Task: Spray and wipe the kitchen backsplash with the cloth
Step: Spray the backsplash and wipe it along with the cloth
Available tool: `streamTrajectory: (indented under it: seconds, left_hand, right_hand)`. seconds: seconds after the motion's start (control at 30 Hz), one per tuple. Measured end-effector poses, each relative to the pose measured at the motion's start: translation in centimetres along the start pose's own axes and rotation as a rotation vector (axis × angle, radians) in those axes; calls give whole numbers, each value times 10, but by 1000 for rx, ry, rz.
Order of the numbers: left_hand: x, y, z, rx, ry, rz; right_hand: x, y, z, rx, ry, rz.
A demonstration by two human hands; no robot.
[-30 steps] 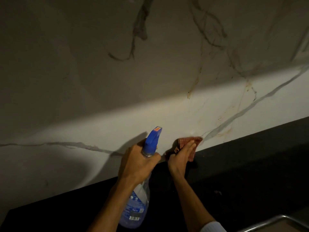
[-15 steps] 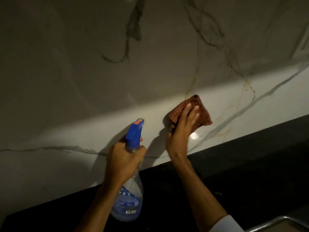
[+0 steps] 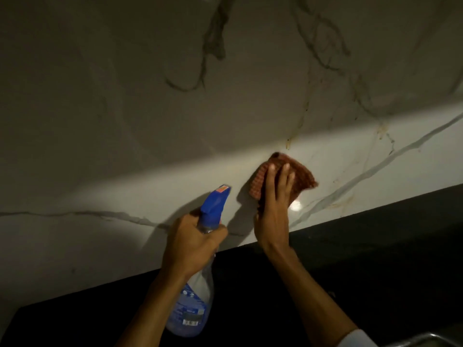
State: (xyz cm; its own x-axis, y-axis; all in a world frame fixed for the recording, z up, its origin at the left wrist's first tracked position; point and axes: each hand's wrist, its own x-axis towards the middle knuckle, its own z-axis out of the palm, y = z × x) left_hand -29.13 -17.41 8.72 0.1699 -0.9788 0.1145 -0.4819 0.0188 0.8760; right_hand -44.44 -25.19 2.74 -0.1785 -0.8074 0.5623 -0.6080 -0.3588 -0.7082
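Observation:
The backsplash is white marble with grey and brownish veins, lit in a band low down and dark above. My right hand presses a reddish checked cloth flat against the lit band, fingers spread over it. My left hand grips the neck of a clear spray bottle with a blue trigger head, held upright just left of the cloth, nozzle toward the wall.
A black countertop runs along the foot of the backsplash, rising to the right. A metal rim, perhaps a sink edge, shows at the bottom right corner. Brownish stains sit low on the wall right of the cloth.
My right hand moved the cloth up from the wall's bottom edge to the lit band and has stayed about there. The bottle in my left hand shifted slightly left.

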Motion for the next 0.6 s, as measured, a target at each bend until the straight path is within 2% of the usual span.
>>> streamTrajectory:
  seconds: [0.1, 0.2, 0.33, 0.4, 0.47, 0.53, 0.6]
  left_hand:
    - [7, 15, 7, -51, -54, 29]
    - [14, 36, 11, -64, -80, 89]
    - [22, 58, 18, -75, -14, 178]
    - [24, 67, 20, -77, 22, 201]
    - [25, 75, 18, -72, 39, 236]
    - [27, 84, 14, -75, 40, 270]
    - [30, 92, 10, -90, 49, 299]
  right_hand:
    - [49, -10, -33, -74, 148, -127]
    - [79, -12, -56, -104, 258, -53]
    - [59, -18, -48, -85, 193, 32]
    - [46, -20, -42, -144, 109, -63]
    - [50, -25, -48, -223, 65, -232]
    - [72, -34, -63, -302, 77, -380]
    - [101, -42, -84, -375, 147, -429]
